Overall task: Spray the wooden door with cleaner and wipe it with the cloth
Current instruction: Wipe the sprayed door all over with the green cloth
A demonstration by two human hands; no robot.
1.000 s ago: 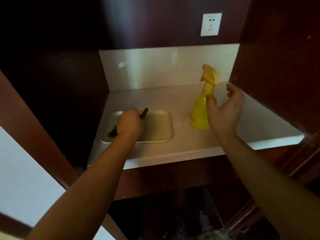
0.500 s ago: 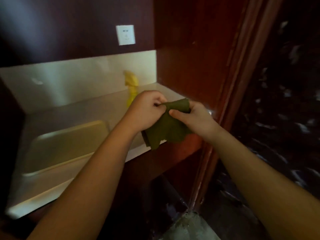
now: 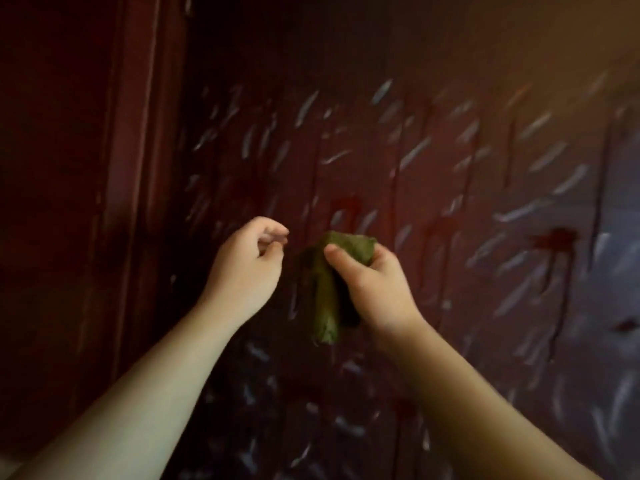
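The dark wooden door (image 3: 433, 140) fills the view, wet with streaks and running drips of cleaner. My right hand (image 3: 370, 289) holds a bunched green cloth (image 3: 325, 292) close in front of the door, the cloth hanging down from my fist. My left hand (image 3: 247, 271) hovers just to the left of the cloth, fingers loosely curled and holding nothing. The yellow spray bottle is out of view.
The door frame (image 3: 128, 168) runs vertically down the left side, with a dark wall panel (image 3: 52, 202) beyond it. Drips run down the door around and below my hands.
My view has swung right from the counter shelf to the door. My left hand has let go of the cloth, which my right hand now holds alone, bunched up.
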